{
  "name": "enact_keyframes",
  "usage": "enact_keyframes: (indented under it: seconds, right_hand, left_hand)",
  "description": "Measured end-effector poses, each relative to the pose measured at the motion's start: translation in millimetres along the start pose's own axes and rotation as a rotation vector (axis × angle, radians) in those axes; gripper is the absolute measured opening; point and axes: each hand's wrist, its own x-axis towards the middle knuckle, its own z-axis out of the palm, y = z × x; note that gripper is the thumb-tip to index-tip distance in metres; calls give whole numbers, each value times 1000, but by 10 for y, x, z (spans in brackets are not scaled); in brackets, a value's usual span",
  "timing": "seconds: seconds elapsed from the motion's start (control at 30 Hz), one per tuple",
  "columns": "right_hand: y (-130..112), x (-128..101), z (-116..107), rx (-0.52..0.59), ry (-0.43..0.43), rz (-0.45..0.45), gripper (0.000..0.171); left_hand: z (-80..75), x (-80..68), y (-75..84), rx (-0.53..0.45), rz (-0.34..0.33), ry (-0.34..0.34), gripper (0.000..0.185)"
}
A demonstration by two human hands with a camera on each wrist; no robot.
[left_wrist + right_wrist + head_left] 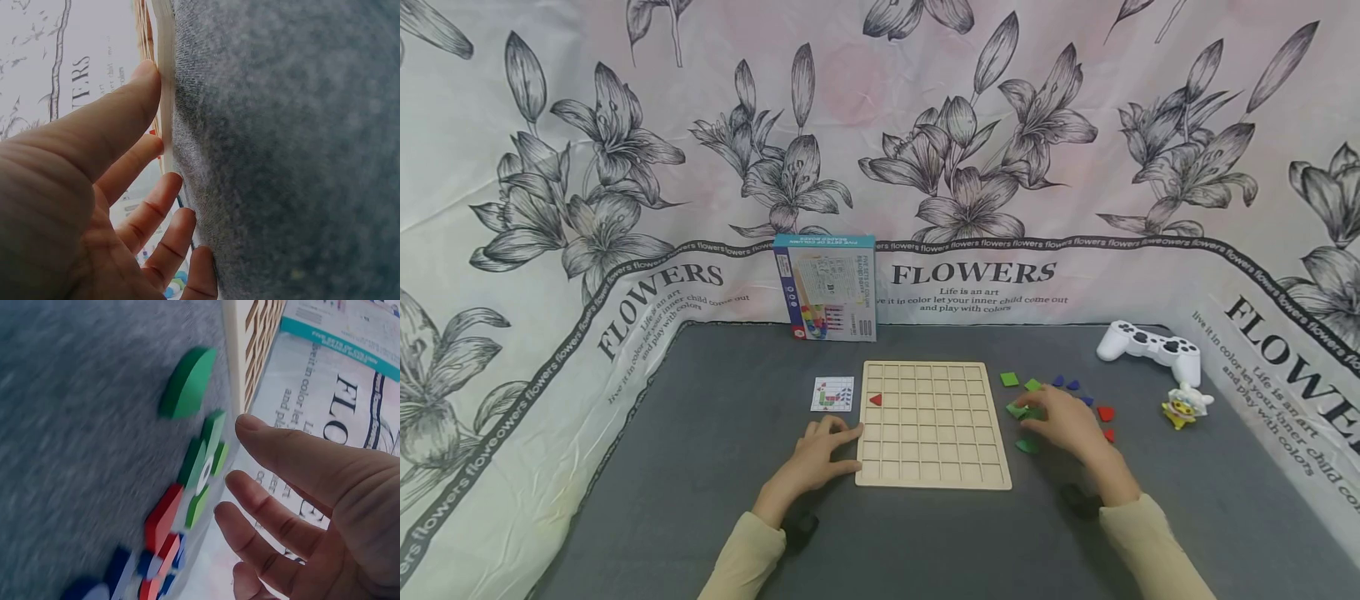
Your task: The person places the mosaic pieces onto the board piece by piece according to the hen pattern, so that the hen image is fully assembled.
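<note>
A pale wooden grid board (pixel 936 425) lies flat on the dark table, with one red triangle piece (pixel 876 400) in a cell near its upper left. My left hand (pixel 812 458) rests its thumb and a fingertip on the board's left edge, the fingers spread. Right of the board, my right hand (pixel 1067 421) hovers over loose green pieces (pixel 1017 410), its fingers lightly bent. In the right wrist view nothing sits between that thumb and fingers. A rounded green piece (pixel 189 387) lies nearest the board there.
A pattern card (pixel 832 394) lies left of the board. Beyond the right hand are several blue pieces (pixel 1073 385) and red pieces (pixel 1106 413). Farther right sit a white game controller (pixel 1150 348) and a small yellow figurine (pixel 1184 408). A box (pixel 831 287) stands against the flowered cloth behind.
</note>
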Motion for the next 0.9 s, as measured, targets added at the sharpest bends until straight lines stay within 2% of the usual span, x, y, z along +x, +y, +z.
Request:
enact_keyframes:
  seconds: [0.3,0.43,0.67,0.9]
  right_hand:
    - [205,-193,-50,-27,50,-23,25]
    - [274,-248,-59,-45,38,-2,25]
    - [328,-275,-62,-28,-9,46,26]
    - [352,-248,-23,-36,13,44,25]
  left_hand:
    - [-9,-2,6,-6,-6,-5,59]
    - [-11,-5,6,-11,-4,-6,59]
    - [-14,-15,6,-3,-11,-1,59]
    - [-12,-10,13,-1,-4,-1,58]
